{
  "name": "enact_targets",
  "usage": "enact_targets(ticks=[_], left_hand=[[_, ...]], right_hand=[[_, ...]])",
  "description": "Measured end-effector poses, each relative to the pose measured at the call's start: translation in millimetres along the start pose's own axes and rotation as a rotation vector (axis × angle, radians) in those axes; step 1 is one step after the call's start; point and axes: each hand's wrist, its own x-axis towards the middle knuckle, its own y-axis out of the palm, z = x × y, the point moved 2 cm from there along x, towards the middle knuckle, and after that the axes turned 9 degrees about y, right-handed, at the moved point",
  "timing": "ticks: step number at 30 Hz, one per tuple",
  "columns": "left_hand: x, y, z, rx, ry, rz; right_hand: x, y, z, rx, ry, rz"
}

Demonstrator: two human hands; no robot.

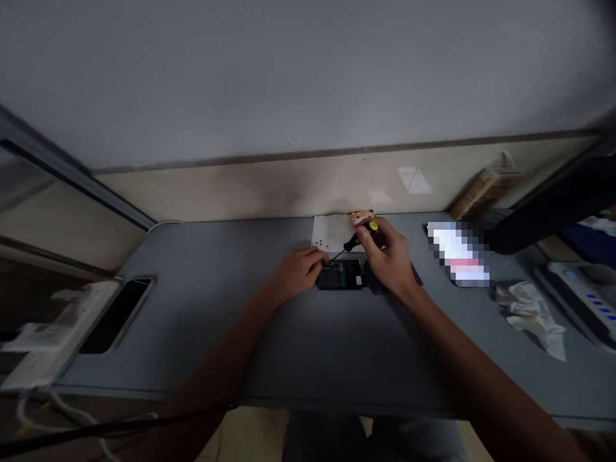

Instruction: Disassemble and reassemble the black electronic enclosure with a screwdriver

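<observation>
A small dark device with a green circuit board (342,274) lies on the grey desk (216,301). My left hand (299,269) rests at its left edge, fingers curled against it and steadying it. My right hand (387,256) is closed round a screwdriver (362,236) with a black and yellow handle. Its thin shaft slants down to the left, and its tip meets the device's top left corner. Behind the device lies a white sheet of paper (332,232) with several tiny dark screws on it.
A small orange figure (362,218) stands at the paper's far edge. A blurred white object (457,253) and crumpled plastic (529,314) lie to the right, with a brown box (484,191) against the wall. A rectangular slot (115,314) opens in the desk's left end.
</observation>
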Motion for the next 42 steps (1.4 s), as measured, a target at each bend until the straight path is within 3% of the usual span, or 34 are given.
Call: enact_targets(ticks=[5,13,22,42], left_hand=[[0,0.6,-2,0.004,-0.019,-0.005],[3,-1.0,-4,0.003,-0.069,0.044],[5,-0.7,-7,-0.046,-0.171,0.062],[5,1.2,-3,-0.073,-0.180,0.048]], right_hand=[[0,7,9,-0.011,0.004,0.071],[17,32,26,0.030,-0.130,0.229],[12,58,19,0.533,0.021,0.155],[8,61,16,0.732,0.128,0.092]])
